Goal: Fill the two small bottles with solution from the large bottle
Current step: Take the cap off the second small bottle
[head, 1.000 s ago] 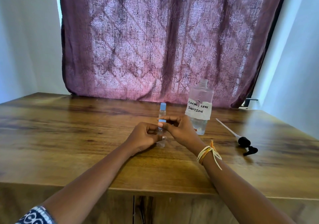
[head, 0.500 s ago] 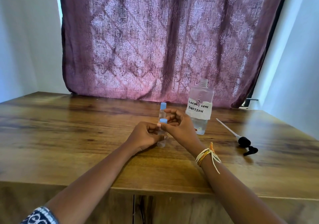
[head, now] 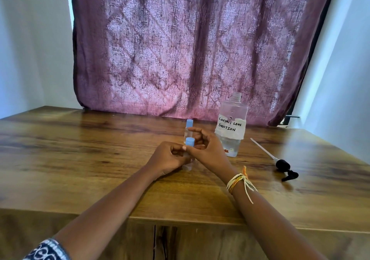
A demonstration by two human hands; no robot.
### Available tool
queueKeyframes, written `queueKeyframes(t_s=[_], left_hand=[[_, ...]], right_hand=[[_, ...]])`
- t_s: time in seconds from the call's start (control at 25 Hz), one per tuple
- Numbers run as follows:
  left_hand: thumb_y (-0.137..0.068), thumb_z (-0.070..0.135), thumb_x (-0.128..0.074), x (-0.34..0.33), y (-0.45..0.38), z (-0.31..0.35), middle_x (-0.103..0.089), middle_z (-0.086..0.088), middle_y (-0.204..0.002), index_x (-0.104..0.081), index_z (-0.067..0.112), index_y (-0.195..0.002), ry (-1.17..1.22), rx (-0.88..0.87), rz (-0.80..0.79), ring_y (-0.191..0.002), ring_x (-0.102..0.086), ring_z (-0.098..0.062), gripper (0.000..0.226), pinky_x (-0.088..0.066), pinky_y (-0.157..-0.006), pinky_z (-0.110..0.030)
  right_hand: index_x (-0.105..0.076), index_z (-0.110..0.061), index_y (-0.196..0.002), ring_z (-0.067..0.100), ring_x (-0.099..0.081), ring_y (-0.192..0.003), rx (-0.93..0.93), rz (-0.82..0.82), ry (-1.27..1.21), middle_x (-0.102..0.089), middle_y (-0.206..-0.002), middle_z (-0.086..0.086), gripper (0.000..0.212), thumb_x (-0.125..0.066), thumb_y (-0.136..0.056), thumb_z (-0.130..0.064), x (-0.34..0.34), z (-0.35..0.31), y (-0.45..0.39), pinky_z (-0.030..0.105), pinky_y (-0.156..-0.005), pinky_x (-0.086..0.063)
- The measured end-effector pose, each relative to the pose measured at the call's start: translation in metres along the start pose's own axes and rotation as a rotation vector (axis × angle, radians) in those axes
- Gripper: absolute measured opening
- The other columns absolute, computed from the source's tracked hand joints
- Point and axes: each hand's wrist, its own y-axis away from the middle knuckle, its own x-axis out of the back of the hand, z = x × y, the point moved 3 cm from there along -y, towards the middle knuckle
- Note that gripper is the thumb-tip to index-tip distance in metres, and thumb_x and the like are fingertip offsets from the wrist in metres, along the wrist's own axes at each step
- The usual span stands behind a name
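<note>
Bottle first: the near small bottle is standing upright on the table, its long axis vertical, directly between my two hands. My left hand is wrapping round its clear body and holding it steady, while my right hand is pinching the blue cap from the right side, thumb and forefinger on it and the other fingers fanning up. So both hands are meeting on this one bottle — the cap sits right at my right fingertips, and I judge I am working it on or off; which way I cannot tell.

How much is inside is hidden by my fingers. The second small bottle is standing just behind, capped in blue, its clear body showing nothing I can read as a level. To the right the large bottle is standing open-necked, labelled contact lens solution, with only a low pool of liquid at the bottom. Its pump is lying on the wood further right, apart from it.
</note>
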Motion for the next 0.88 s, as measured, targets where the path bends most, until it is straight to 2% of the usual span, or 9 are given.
queueKeyframes(t_s=[0.08, 0.2, 0.24, 0.32, 0.44, 0.56, 0.68, 0.76, 0.88], left_hand=[[-0.075, 0.018, -0.08, 0.0, 0.0, 0.0, -0.076, 0.015, -0.076, -0.078, 0.032, -0.087, -0.006, 0.004, 0.005, -0.073, -0.068, 0.004, 0.018, -0.052, -0.07, -0.019], [-0.076, 0.019, -0.079, 0.0, 0.0, 0.0, -0.077, 0.013, -0.078, -0.078, 0.03, -0.086, -0.002, 0.003, -0.004, -0.075, -0.07, 0.001, 0.016, -0.055, -0.071, -0.022], [-0.076, 0.016, -0.078, 0.0, 0.0, 0.0, -0.076, 0.015, -0.075, -0.078, 0.033, -0.083, 0.001, -0.008, -0.014, -0.073, -0.069, 0.003, 0.018, -0.054, -0.067, -0.019], [-0.076, 0.011, -0.077, 0.0, -0.001, -0.002, -0.073, 0.019, -0.067, -0.075, 0.038, -0.07, -0.013, -0.039, -0.022, -0.065, -0.064, 0.009, 0.028, -0.047, -0.061, -0.014], [-0.074, 0.014, -0.079, 0.0, -0.002, -0.006, -0.077, 0.015, -0.079, -0.077, 0.036, -0.079, -0.01, -0.035, -0.003, -0.075, -0.069, 0.003, 0.023, -0.051, -0.07, -0.019], [-0.073, 0.019, -0.081, -0.001, -0.004, -0.01, -0.078, 0.009, -0.085, -0.078, 0.032, -0.088, -0.001, -0.015, 0.006, -0.081, -0.072, -0.005, 0.02, -0.057, -0.078, -0.029], [-0.072, 0.023, -0.081, -0.001, -0.006, -0.014, -0.079, 0.005, -0.082, -0.079, 0.028, -0.087, 0.026, 0.022, -0.002, -0.076, -0.072, -0.007, 0.016, -0.055, -0.075, -0.031], [-0.073, 0.025, -0.081, -0.002, -0.005, -0.014, -0.079, 0.006, -0.084, -0.079, 0.029, -0.089, 0.031, 0.012, -0.019, -0.077, -0.072, -0.005, 0.017, -0.054, -0.073, -0.028], [-0.073, 0.022, -0.081, -0.001, -0.005, -0.012, -0.079, 0.005, -0.088, -0.079, 0.023, -0.092, 0.009, -0.006, 0.001, -0.084, -0.073, -0.009, 0.02, -0.058, -0.08, -0.034]], right_hand=[[-0.059, -0.021, -0.128, 0.019, -0.071, -0.09, -0.008, -0.038, -0.048, -0.073, -0.096, 0.004, 0.056, -0.073, -0.074, -0.011, 0.001, 0.0, 0.001, 0.035, -0.084, -0.059], [-0.054, -0.03, -0.131, 0.025, -0.07, -0.096, -0.003, -0.123, -0.074, -0.07, -0.109, 0.004, 0.062, -0.074, -0.075, -0.011, -0.001, 0.0, 0.002, 0.035, -0.083, -0.06], [-0.053, -0.032, -0.131, 0.02, -0.068, -0.098, 0.011, -0.125, -0.042, -0.067, -0.109, 0.0, 0.064, -0.079, -0.075, -0.013, -0.002, -0.001, 0.002, 0.029, -0.083, -0.059], [-0.056, -0.03, -0.127, 0.009, -0.062, -0.086, 0.022, -0.079, 0.004, -0.06, -0.093, -0.005, 0.064, -0.085, -0.071, -0.019, -0.003, -0.002, 0.002, 0.022, -0.078, -0.056], [-0.058, -0.02, -0.125, 0.017, -0.061, -0.078, -0.013, -0.016, -0.051, -0.06, -0.082, 0.004, 0.057, -0.082, -0.074, -0.01, -0.002, -0.001, 0.0, 0.037, -0.077, -0.057], [-0.054, -0.02, -0.13, 0.022, -0.07, -0.086, -0.029, -0.044, -0.074, -0.071, -0.097, 0.011, 0.056, -0.072, -0.08, -0.002, 0.001, -0.001, 0.002, 0.035, -0.078, -0.059], [-0.042, -0.019, -0.142, 0.02, -0.069, -0.096, -0.037, -0.134, -0.119, -0.072, -0.108, 0.013, 0.064, -0.06, -0.085, 0.004, -0.001, -0.001, 0.003, 0.038, -0.082, -0.057], [-0.04, -0.019, -0.144, 0.018, -0.067, -0.107, -0.022, -0.123, -0.079, -0.068, -0.116, 0.008, 0.069, -0.067, -0.084, -0.001, -0.002, -0.002, 0.002, 0.037, -0.091, -0.057], [-0.052, -0.018, -0.129, 0.02, -0.066, -0.097, -0.014, 0.005, -0.004, -0.063, -0.098, 0.002, 0.059, -0.079, -0.077, -0.013, -0.001, -0.003, 0.001, 0.041, -0.09, -0.057]])
